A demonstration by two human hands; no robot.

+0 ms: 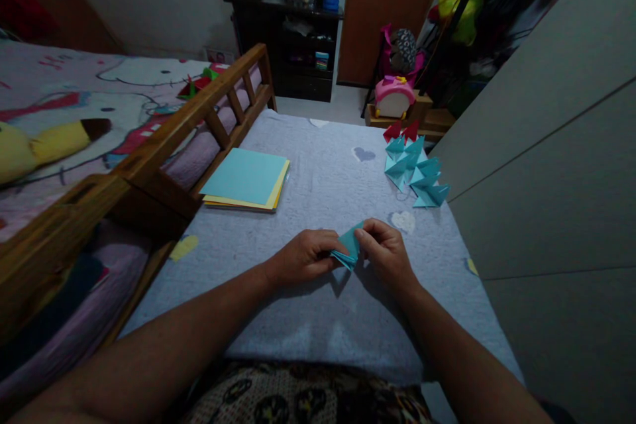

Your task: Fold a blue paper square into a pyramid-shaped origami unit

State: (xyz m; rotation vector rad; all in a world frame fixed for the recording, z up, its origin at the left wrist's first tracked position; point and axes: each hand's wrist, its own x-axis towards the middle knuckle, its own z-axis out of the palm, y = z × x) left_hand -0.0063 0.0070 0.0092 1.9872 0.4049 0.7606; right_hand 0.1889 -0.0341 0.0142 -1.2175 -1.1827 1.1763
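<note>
A small folded piece of teal paper [349, 246] is pinched between both my hands, low over the grey-blue cloth [322, 305]. My left hand [308, 256] grips its left side with curled fingers. My right hand [385, 253] pinches its upper right corner. A stack of square paper sheets [247, 179], teal on top with yellow beneath, lies to the left near the wooden bed rail. A cluster of finished folded teal triangles with two red ones [415, 165] sits at the far right of the cloth.
A wooden bed frame [163, 139] with a cartoon-print sheet runs along the left. A grey wall or cabinet [546, 179] borders the right. Beyond the cloth stand a dark shelf [288, 40], a brown door [387, 6] and a pink toy [395, 89].
</note>
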